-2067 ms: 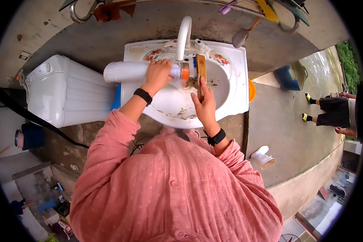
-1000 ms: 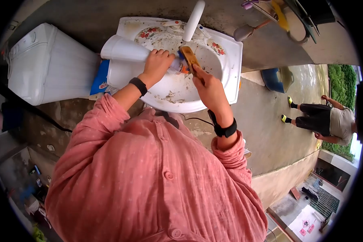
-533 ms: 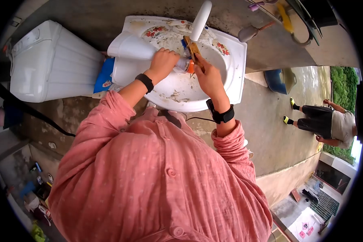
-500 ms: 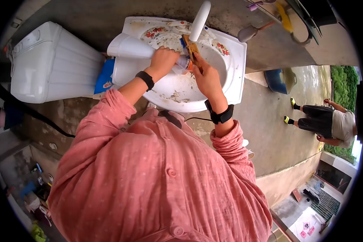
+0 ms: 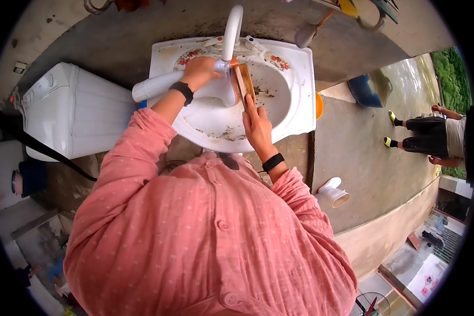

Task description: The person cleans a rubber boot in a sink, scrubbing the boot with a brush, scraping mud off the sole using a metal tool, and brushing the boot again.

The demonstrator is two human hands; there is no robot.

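- Since the earlier frame, the white boot (image 5: 162, 86) is turning: its foot is now pointing towards 6 o'clock and its orange sole (image 5: 235, 84) is facing 3 o'clock, with the brush (image 5: 248, 83) lying lengthwise along it.
- Now the boot is lying over the sink (image 5: 306, 89), its shaft reaching out past the rim at 9 o'clock and its heel end sitting just below the spout of the tap (image 5: 233, 31) at 12 o'clock.
- Judging by its looks, it is behaving like rubber: fairly light, bending in the shaft, stiffer at the sole, hardly fragile, probably slippery if wet.
- Its narrow ankle is offering the surest hold; the loose shaft is likely to be sagging or twisting if held alone.
- Wood is giving the brush a stiff, light back, and its end at 5 o'clock is making a good place to hold; its bristles are not showing clearly.
- Left hand (image 5: 199, 72) is wrapping the ankle, knuckles up, the forearm coming in from 7 o'clock, the wrist nearly straight.
- Right hand (image 5: 258, 128) is grasping the brush by that near end, its fingers stretching along the wood towards 11 o'clock and its forearm coming in from 5 o'clock.
- Dark dirt (image 5: 263, 94) is dotting the basin at 3 o'clock, and another boot (image 5: 334, 193) is lying on the floor at 4 o'clock.
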